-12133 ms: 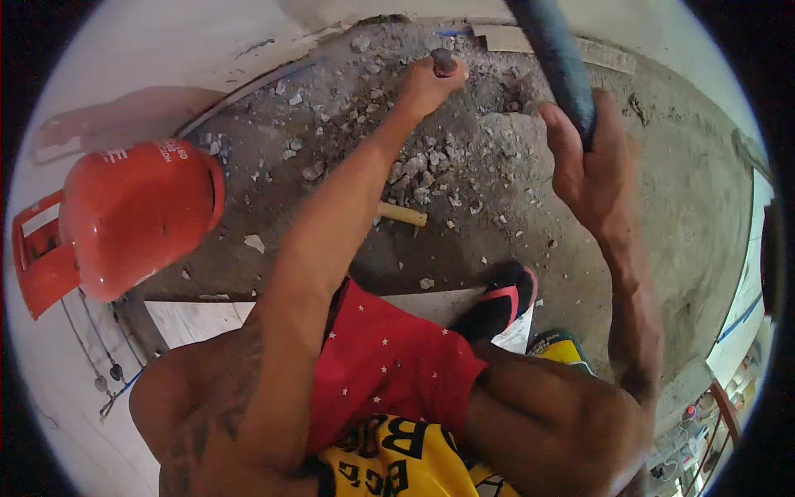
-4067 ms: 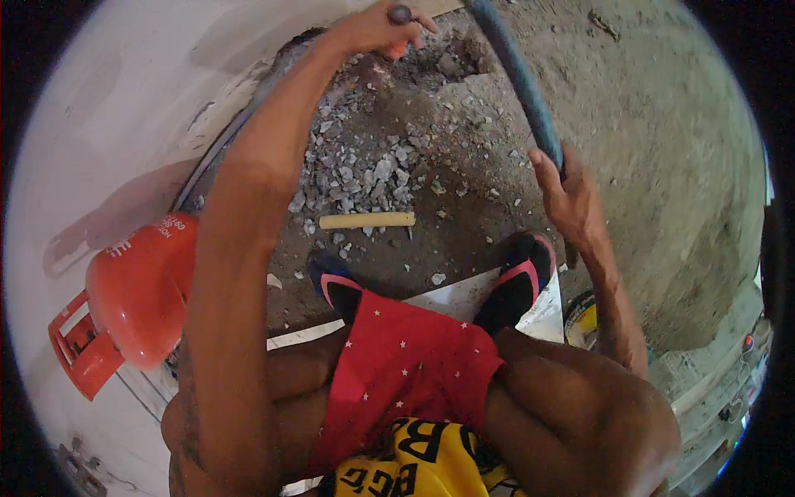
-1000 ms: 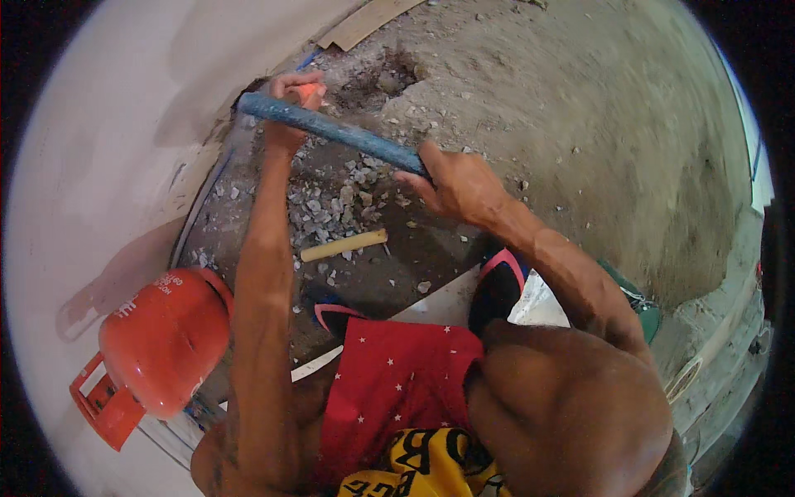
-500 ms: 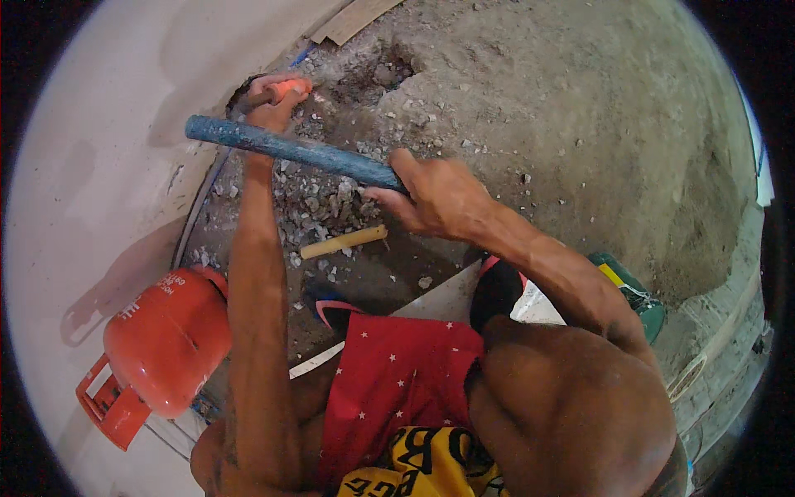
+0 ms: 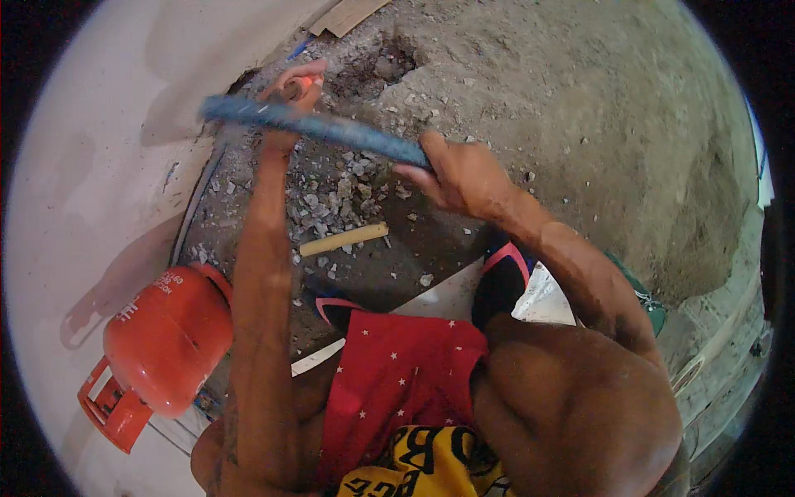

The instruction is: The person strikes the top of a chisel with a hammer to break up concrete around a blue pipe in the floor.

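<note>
At the foot of the wall, my left hand [image 5: 286,116] is closed round an orange-gripped tool [image 5: 303,84] that looks like a chisel. Its far end is hidden by my fingers and the bar. My right hand [image 5: 472,176] grips one end of a thick, scuffed blue bar [image 5: 364,137], blurred by motion. The bar's free end reaches left, crossing in front of my left wrist in the picture; I cannot tell whether they touch. Broken rubble [image 5: 344,195] lies below the bar, with a short pale wooden stick [image 5: 344,239] at its near side.
A red gas cylinder [image 5: 170,340] stands by the white wall [image 5: 99,157] at left. A dug hollow [image 5: 385,66] lies beyond my left hand, near a flat board [image 5: 352,15]. A dirt mound [image 5: 596,116] fills the right, and a green object [image 5: 654,316] sits partly behind my right arm.
My right hand and the blue bar have moved right and slightly up. My left hand has shifted slightly right and up with the orange-gripped tool, its fingers a little looser.
</note>
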Demonstrator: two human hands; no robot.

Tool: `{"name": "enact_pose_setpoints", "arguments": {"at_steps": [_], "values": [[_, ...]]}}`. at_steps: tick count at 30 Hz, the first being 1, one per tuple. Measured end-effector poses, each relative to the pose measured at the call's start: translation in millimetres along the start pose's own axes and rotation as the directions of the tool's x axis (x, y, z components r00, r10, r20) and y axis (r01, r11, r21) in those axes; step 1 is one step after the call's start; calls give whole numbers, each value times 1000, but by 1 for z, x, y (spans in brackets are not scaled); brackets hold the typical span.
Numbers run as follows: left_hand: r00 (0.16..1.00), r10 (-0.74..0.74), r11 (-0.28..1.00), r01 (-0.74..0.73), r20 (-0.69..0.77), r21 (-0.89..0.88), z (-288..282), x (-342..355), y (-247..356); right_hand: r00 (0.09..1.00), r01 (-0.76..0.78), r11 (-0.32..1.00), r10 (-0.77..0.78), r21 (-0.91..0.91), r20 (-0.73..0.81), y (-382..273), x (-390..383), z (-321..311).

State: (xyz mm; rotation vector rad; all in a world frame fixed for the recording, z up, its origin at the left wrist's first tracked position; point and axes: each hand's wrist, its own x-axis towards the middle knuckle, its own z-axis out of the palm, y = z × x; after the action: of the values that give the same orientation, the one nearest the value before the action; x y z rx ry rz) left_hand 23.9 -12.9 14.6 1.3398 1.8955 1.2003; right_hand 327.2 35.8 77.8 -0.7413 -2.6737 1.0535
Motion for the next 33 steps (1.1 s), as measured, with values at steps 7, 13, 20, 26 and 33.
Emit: {"name": "enact_pose_setpoints", "arguments": {"at_steps": [7,13,20,26,33], "values": [[997,-53,999,53,-55,-14,12,-11,8,994,99,993,-96,67,-47,-20,-11,-14],[999,-29,999,27,-41,-43,13,0,-22,995,-83,993,88,-83,52,18,12,10],[996,-80,996,78,-49,-39,21,-6,6,982,186,981,-183,57,-46,6,-1,-6],[998,-65,995,65,4,-70,22,-18,-17,999,3,996,1,-91,44,35,6,-4],[986,-156,988,156,-63,-7,11,1,23,986,156,981,-148,115,-74,-10,-14,-23]]}}
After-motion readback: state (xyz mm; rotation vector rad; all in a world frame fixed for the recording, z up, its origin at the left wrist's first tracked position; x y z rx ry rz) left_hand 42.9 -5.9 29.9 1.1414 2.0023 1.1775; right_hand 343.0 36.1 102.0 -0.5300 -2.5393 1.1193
